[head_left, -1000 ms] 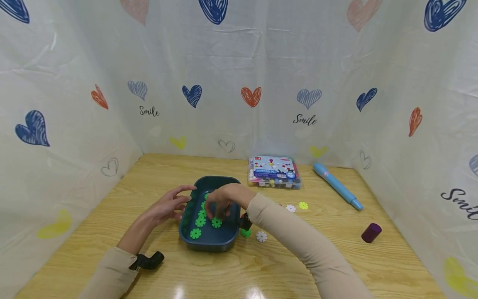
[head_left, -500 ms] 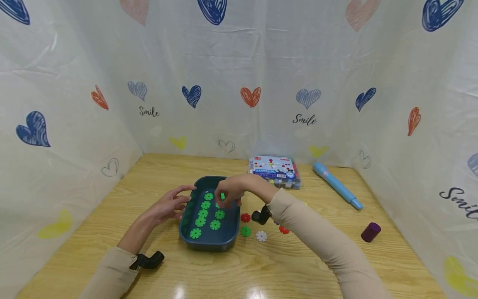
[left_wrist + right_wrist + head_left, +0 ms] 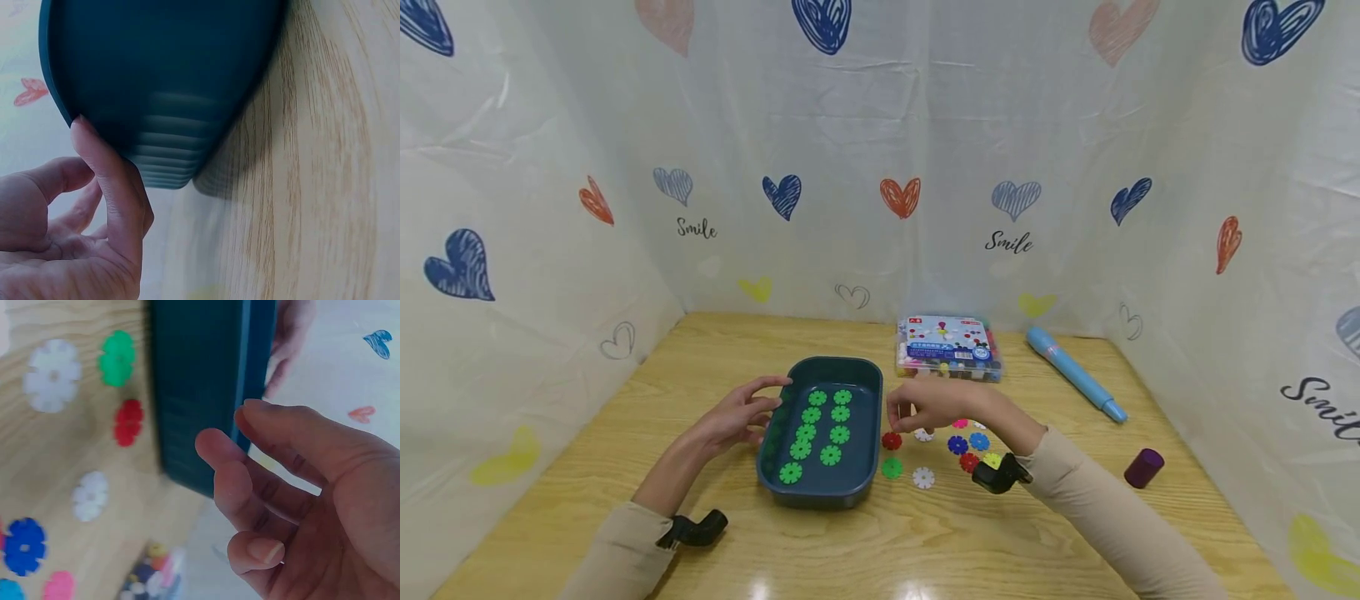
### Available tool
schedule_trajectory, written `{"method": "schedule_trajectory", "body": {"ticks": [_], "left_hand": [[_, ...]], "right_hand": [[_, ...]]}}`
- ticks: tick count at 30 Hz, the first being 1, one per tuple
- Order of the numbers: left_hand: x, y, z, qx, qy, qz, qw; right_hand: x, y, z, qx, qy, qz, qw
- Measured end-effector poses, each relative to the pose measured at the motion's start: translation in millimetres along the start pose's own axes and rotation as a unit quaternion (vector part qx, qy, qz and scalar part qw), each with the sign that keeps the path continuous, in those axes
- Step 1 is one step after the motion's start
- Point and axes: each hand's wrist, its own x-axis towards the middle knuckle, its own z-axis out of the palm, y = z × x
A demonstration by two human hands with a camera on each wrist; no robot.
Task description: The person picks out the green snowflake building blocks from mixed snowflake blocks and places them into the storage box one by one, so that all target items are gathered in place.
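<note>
A dark teal tray [image 3: 820, 498] stands on the table with several green notched discs [image 3: 838, 435] lying in it in two columns. At its left side, my left hand [image 3: 741, 417] touches the rim with a fingertip; the left wrist view shows the other fingers loosely bent and holding nothing. My right hand [image 3: 936, 404] hovers just right of the tray, its fingers loosely curled with nothing between them. Below it on the table lie a red disc [image 3: 891, 441], a green disc [image 3: 892, 467] and white discs. A dark blue disc [image 3: 957, 445] lies farther right among other colours.
A clear plastic box [image 3: 947, 346] with a printed label sits at the back. Off to the right lie a light blue pen-shaped object [image 3: 1075, 373] and a dark purple cylinder [image 3: 1144, 468]. A patterned curtain [image 3: 850, 125] surrounds the table [image 3: 820, 550].
My right hand has come out of the tray and moved right, over the loose discs. Both green columns in the tray are now in sight. My left hand stays at the rim.
</note>
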Motion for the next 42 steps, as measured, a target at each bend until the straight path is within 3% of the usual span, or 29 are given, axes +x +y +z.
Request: {"method": "schedule_trajectory", "body": {"ticks": [8, 14, 25, 30, 36, 42], "left_hand": [[3.0, 1.8, 1.7, 0.001, 0.000, 0.006, 1.0000], [3.8, 3.7, 1.7, 0.004, 0.003, 0.008, 1.0000], [1.0, -0.8, 4.6, 0.003, 0.006, 0.008, 0.9999], [2.8, -1.6, 4.2, 0.005, 0.012, 0.007, 0.9999], [4.3, -1.0, 4.0, 0.001, 0.021, -0.001, 0.9998], [-1.4, -4.1, 1.3, 0.004, 0.019, -0.004, 0.9998]], "right_hand": [[-12.0, 19, 33, -0.002, 0.058, -0.023, 0.9980], [-9.5, 29, 51, 0.012, 0.089, -0.049, 0.9948], [-1.8, 23, 68, -0.028, 0.068, -0.051, 0.9960], [-0.3, 17, 69, -0.052, 0.063, -0.028, 0.9962], [1.4, 16, 70, -0.049, 0.063, -0.010, 0.9968], [4.5, 14, 71, -0.008, 0.062, 0.002, 0.9981]]}}
